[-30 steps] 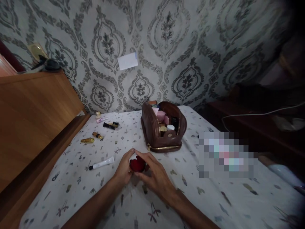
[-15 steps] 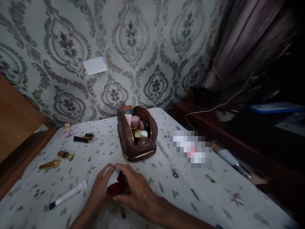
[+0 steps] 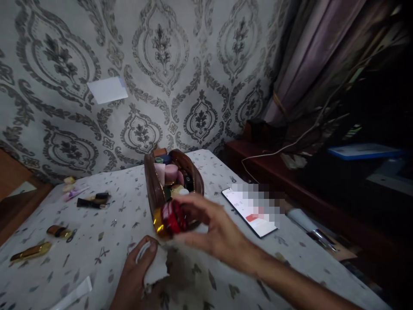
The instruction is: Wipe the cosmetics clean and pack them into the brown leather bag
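My right hand [image 3: 217,228] grips a small shiny container [image 3: 171,218], red with a gold end, between thumb and fingers. It is held in front of the open brown cosmetic bag [image 3: 152,185], partly hiding the bag's front. Pink items [image 3: 171,173] and a white cap show inside the bag. My left hand [image 3: 135,268] is lower and nearer, pinching a crumpled white tissue [image 3: 156,268] with a torn edge. The two hands are apart.
A phone [image 3: 248,215] lies right of the bag. On the left of the patterned sheet are a gold tube [image 3: 32,252], a brown-and-gold bottle [image 3: 60,232], dark cosmetics [image 3: 92,202] and a white tube [image 3: 75,295]. A dark red ledge [image 3: 235,150] stands at right.
My right hand has moved away from the left, carrying the red-and-gold container up towards the bag. The tissue stays in my left hand. The view has shifted right.
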Motion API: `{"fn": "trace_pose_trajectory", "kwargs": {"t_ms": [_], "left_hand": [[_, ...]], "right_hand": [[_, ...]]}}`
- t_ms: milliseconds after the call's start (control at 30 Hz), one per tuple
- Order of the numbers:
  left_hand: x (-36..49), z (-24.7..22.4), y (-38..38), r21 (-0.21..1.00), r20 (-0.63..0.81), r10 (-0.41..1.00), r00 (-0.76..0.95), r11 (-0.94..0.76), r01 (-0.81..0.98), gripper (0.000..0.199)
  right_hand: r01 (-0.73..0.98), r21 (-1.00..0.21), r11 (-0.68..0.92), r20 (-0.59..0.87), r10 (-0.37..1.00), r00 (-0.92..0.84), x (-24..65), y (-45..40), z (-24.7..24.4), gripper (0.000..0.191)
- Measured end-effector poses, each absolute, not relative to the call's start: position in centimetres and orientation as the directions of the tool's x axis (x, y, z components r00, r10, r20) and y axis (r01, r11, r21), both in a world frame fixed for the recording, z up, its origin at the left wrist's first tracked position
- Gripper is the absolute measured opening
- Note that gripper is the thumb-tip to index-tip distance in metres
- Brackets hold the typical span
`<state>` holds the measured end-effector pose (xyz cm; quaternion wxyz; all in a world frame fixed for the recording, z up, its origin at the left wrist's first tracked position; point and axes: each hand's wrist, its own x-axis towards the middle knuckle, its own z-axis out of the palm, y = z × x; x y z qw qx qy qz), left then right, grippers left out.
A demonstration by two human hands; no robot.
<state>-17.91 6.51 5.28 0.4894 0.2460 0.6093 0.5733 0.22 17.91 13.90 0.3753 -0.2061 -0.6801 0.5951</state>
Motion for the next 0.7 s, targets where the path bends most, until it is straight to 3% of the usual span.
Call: {"fn": "trace_pose_trajectory", "kwargs": {"t_ms": [67,167,267,367,467,567,700], "left_hand": [[-17.2,5.1,6.5,0.900,-0.413,0.825,-0.385,0.305,-0.312,0.040],[-16.6,4.8,6.3,0.872,-0.477,0.800,-0.365,0.377,-0.314,0.047],[-16.5,4.5,6.0,0.916,-0.397,0.850,-0.345,0.346,-0.203,0.051],[-16.9,4.3,5.8,0.929,-0.370,0.879,-0.300,0.352,-0.116,0.049],[-17.2,4.5,5.8,0.926,-0.377,0.884,-0.275,0.362,-0.106,0.047],[-17.1,5.0,6.0,0.954,-0.296,0.906,-0.304,0.295,-0.049,0.047],[-16.7,5.5,6.2,0.963,-0.258,0.910,-0.324,0.267,-0.017,0.049]], "right_hand": [[-0.137,-0.933,0.333,0.352,0.755,-0.553,0.2,21.0,15.6,0.053],[0.098,-0.802,0.589,0.487,0.740,-0.465,-0.4,25.4,17.6,0.049],[0.399,-0.610,0.684,0.453,0.715,-0.532,-1.6,28.2,18.8,0.048],[0.579,-0.413,0.703,0.341,0.709,-0.617,-2.8,28.9,19.4,0.044],[0.648,-0.212,0.732,0.256,0.681,-0.686,-3.8,28.7,19.7,0.041],[0.664,-0.040,0.747,0.202,0.657,-0.727,-4.8,28.6,19.8,0.038],[0.659,0.061,0.750,0.130,0.648,-0.750,-5.9,28.8,19.3,0.035]]}}
